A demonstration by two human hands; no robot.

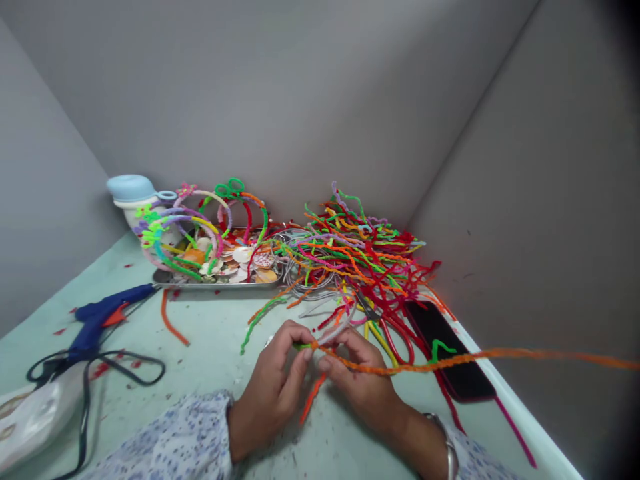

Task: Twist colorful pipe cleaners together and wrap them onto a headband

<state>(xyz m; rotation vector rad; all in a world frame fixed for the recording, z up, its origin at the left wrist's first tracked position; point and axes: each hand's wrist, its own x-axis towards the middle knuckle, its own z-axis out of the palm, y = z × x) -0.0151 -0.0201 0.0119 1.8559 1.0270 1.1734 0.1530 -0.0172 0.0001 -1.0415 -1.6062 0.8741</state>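
My left hand is closed in a pinch on the end of a thin pale headband, where a bit of green and orange fuzz is wrapped. My right hand grips the same band close beside it, together with a long orange pipe cleaner. That pipe cleaner crosses the band between my fingertips and stretches far out to the right. A short orange tail hangs below, between the hands. The fingers hide part of the band.
Behind lie a heap of coloured pipe cleaners and a metal tray with shells and finished fuzzy headbands. A white bottle with a blue lid, a blue glue gun, red-handled scissors and a phone surround the work.
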